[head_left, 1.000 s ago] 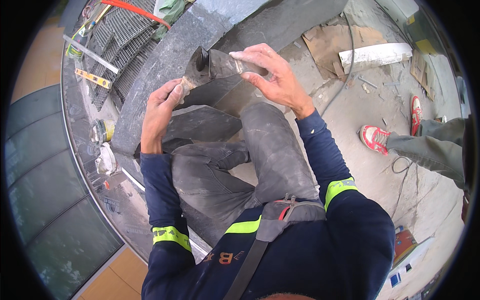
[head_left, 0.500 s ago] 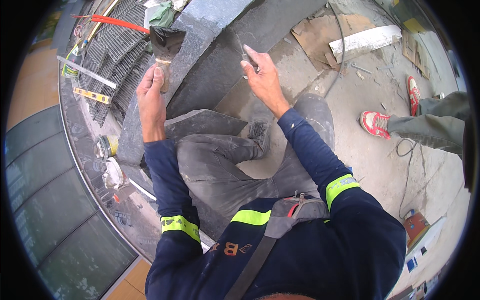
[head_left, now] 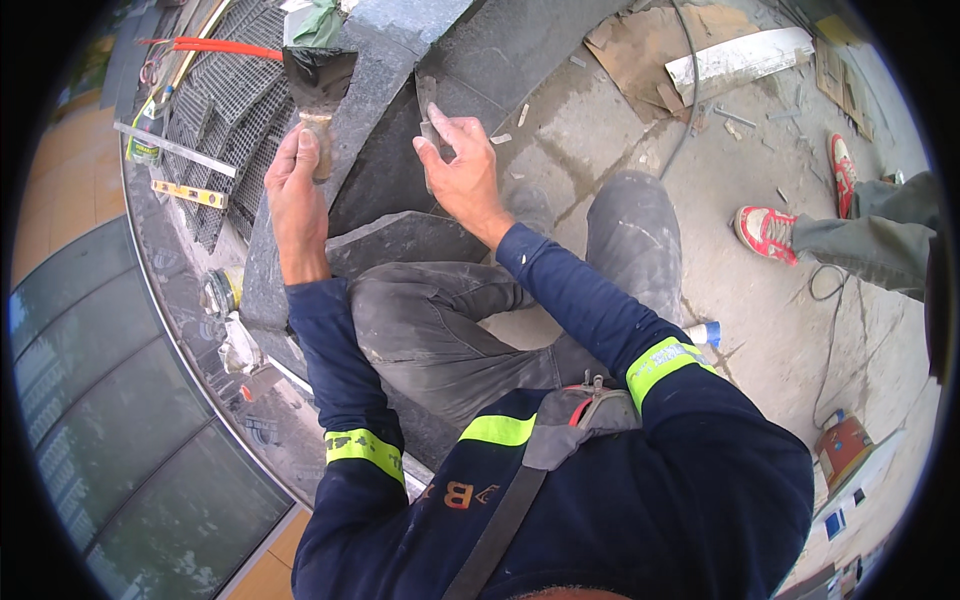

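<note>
My left hand (head_left: 298, 205) is closed around the handle of a wide putty knife (head_left: 318, 122), whose broad blade carries dark grey paste. That blade is over the top of a grey stone slab (head_left: 388, 42). To its right, my right hand (head_left: 465, 180) pinches a narrow putty knife (head_left: 427, 92), its thin blade pointing away from me beside the slab's edge. Part of its handle is hidden by my fingers. A broken-edged dark stone piece (head_left: 405, 242) lies below, between my hands and my bent leg.
Metal grating (head_left: 235, 75) lies at the far left, with a yellow spirit level (head_left: 188, 193) and a metal strip (head_left: 175, 150). Cardboard (head_left: 625, 55), a white board (head_left: 740, 60) and a cable (head_left: 690, 110) are on the floor. A person's red shoes (head_left: 768, 235) stand at right.
My right hand has moved left with the narrow putty knife, closer to the slab's edge and my left hand. The left hand still holds the wide putty knife, nearly in place.
</note>
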A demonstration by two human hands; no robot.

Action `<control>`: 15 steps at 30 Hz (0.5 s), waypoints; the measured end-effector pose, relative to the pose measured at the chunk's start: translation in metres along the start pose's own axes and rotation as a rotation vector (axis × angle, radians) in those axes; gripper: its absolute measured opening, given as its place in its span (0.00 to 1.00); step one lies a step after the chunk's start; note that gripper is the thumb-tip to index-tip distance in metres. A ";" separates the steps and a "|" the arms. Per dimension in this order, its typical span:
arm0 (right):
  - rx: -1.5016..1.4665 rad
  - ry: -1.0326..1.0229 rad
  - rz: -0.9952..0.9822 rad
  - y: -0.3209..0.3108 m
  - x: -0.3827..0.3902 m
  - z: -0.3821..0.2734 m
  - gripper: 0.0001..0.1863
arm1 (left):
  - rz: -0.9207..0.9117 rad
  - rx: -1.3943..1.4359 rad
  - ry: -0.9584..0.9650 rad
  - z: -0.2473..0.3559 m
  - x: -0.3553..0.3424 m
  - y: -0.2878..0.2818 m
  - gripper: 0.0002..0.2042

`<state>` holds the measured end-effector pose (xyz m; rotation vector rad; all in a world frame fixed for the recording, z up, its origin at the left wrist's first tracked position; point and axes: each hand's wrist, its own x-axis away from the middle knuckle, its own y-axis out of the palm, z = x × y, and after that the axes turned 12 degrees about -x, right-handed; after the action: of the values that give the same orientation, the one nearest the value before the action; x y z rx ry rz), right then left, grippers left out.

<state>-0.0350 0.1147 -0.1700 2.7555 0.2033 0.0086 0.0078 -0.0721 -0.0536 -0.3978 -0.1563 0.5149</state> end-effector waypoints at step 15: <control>0.044 -0.040 -0.102 -0.008 0.007 0.002 0.24 | 0.005 0.018 0.027 0.001 -0.002 0.001 0.20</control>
<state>-0.0292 0.1226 -0.1751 2.7825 0.3367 -0.0791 0.0057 -0.0722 -0.0535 -0.3881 -0.1245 0.5156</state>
